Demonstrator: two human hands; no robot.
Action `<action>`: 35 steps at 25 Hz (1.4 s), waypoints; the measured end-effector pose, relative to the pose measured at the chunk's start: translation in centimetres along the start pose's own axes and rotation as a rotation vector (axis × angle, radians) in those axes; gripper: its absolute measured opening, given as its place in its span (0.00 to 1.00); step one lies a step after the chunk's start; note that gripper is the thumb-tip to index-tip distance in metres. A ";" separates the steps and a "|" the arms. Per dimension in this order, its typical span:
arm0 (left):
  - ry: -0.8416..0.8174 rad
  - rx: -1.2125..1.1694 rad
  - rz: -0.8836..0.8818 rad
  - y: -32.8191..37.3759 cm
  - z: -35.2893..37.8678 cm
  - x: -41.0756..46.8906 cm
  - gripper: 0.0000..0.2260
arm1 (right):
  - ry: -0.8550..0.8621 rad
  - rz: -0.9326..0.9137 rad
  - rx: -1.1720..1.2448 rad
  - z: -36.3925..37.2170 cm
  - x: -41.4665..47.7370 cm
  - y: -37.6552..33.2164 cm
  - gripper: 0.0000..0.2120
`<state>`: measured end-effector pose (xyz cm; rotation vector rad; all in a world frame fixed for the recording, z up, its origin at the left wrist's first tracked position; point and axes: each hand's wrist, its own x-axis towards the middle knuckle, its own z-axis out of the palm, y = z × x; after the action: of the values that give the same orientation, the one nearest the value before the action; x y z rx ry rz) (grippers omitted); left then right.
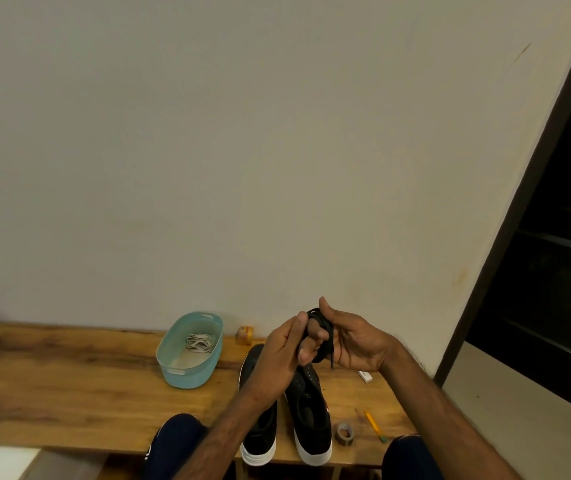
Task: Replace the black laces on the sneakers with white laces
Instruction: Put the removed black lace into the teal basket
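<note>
Worktop (69,393) first: a long wooden slab against a plain wall, and everything in play sits on it. Dead centre, at the near edge, the two black sneakers stand side by side with toes to the wall, the left sneaker (259,434) half under a forearm, the right sneaker (311,427) in open view. Its eyelets look bare, no lace threaded that I can make out! The left one's lacing area is covered, so no call there.

Just left of the pair sits the teal basket (173,372). Above the shoes, both hands meet in the air. The right hand (356,341) has its thumb up and its fingers looped round by the black lace (322,327), and the left hand (280,348) pinches that lace between thumb and fingertips, one loose end dangling below. Looks like winding up a lace pulled free.

White laces (199,342) lie in a heap inside the basket, untouched. So by my read: stripping is at least half done, and all the re-lacing in white lies ahead.

Small stuff on the right: a roll of grey tape (345,434) and a pencil (374,426).
</note>
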<state>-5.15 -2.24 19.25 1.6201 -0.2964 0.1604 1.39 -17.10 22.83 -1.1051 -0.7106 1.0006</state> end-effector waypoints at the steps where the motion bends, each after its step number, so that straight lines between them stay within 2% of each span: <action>1: 0.011 0.041 0.031 0.1 -0.3 0.1 0.20 | 0.013 -0.004 -0.031 -0.1 0.1 -0.1 0.24; 4: -0.017 0.163 0.108 -0.3 -1.3 0.1 0.19 | -0.026 0.001 -0.058 -0.7 -0.1 0.3 0.24; 7: -0.114 0.091 0.106 -0.8 -0.9 -0.6 0.19 | -0.155 -0.044 -0.019 -1.3 -0.7 1.5 0.21; 11: -0.098 0.055 0.076 -2.1 -0.7 -1.0 0.20 | -0.036 -0.092 -0.007 -1.4 -0.8 3.5 0.20; 16: -0.065 0.378 0.104 -2.5 -1.8 -0.7 0.23 | 0.058 -0.145 0.044 -1.3 -0.7 5.2 0.21; 18: -0.125 0.262 0.083 -2.8 -1.8 -0.8 0.21 | 0.012 -0.164 0.079 -1.5 -0.9 5.6 0.20; 20: -0.246 -0.029 0.002 -3.4 -1.2 -1.3 0.18 | -0.075 -0.198 0.130 -1.8 -1.2 6.2 0.19; 22: -0.268 -0.188 -0.072 -4.3 -1.0 -1.8 0.17 | -0.075 -0.215 0.134 -1.8 -1.1 7.1 0.17; 25: -0.256 -0.145 -0.084 -5.7 -1.4 -1.9 0.17 | -0.032 -0.208 0.137 -1.7 -1.1 8.7 0.17; 30: -0.257 0.165 -0.013 -6.5 -1.2 -3.1 0.18 | -0.072 -0.235 0.192 -1.2 -1.8 10.4 0.15; 35: -0.272 0.013 -0.088 -6.2 -1.7 -4.6 0.18 | -0.011 -0.134 0.151 -0.8 -1.9 10.5 0.13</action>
<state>-7.61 0.19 12.13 1.6653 -0.4318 -0.1268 -1.76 -17.88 12.68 -0.9097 -0.6974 0.9310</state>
